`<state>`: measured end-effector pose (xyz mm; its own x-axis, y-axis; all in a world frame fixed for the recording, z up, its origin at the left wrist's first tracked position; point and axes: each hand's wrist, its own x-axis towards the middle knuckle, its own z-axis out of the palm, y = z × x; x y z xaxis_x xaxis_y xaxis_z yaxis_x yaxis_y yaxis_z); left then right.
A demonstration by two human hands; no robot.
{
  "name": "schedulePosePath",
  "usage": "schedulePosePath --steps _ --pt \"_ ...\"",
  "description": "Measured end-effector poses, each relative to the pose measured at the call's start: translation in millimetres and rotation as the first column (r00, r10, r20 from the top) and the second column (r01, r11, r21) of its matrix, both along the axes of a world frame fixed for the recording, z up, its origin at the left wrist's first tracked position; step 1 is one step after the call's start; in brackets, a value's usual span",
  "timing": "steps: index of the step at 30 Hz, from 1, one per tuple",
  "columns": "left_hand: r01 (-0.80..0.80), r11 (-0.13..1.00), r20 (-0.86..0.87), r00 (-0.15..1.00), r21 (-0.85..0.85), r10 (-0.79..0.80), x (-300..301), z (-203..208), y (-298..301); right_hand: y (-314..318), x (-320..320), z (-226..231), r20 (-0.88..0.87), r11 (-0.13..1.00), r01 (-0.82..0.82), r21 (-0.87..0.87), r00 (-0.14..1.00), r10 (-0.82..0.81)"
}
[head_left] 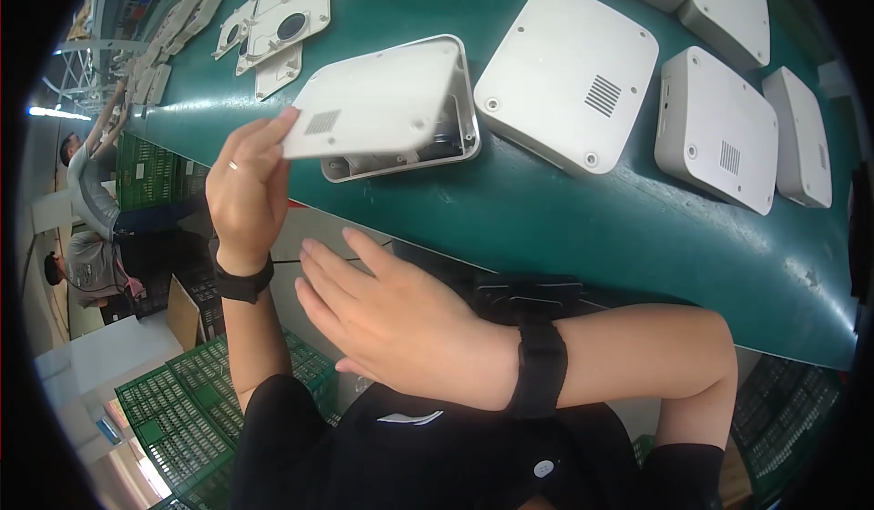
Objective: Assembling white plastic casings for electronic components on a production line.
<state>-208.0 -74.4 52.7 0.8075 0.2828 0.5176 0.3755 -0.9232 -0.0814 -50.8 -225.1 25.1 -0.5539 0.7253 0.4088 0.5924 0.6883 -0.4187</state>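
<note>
My left hand [248, 187] pinches the near left corner of a white plastic cover [378, 96] with a small vent grille. The cover lies tilted over an open white housing [471, 141], and dark parts inside show at the right through the gap. My right hand [387, 314] is in front of my body, below the table edge, fingers stretched out and holding nothing. Just right of the housing rests a closed white box [564, 73] with a grille and screw holes.
More white boxes [719, 127] stand along the right and far side of the green table [546, 237]. White panels with round black speakers [291, 25] are stacked at the far left. Green crates [182, 410] sit at lower left; two people [86, 191] are beyond.
</note>
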Motion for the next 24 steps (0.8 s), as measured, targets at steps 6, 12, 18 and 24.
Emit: schedulePosePath --steps 6,12,18,24 --pt "0.032 0.994 -0.052 0.998 0.108 -0.027 0 -6 -7 -5 -3 2 -0.019 1.0 -0.017 -0.022 1.0 0.016" --pt "-0.003 0.994 -0.017 1.0 0.107 0.005 13 -5 -14 -6 -4 0 -0.005 0.998 -0.05 -0.024 0.999 0.05" --pt "-0.07 0.997 -0.128 0.989 0.016 0.071 9 -4 -20 -6 -3 2 -0.005 0.999 -0.05 -0.02 0.999 0.05" --pt "-0.07 0.981 -0.186 0.982 -0.18 0.036 21 19 -13 -5 -1 2 -0.019 0.996 -0.077 -0.044 0.997 0.077"
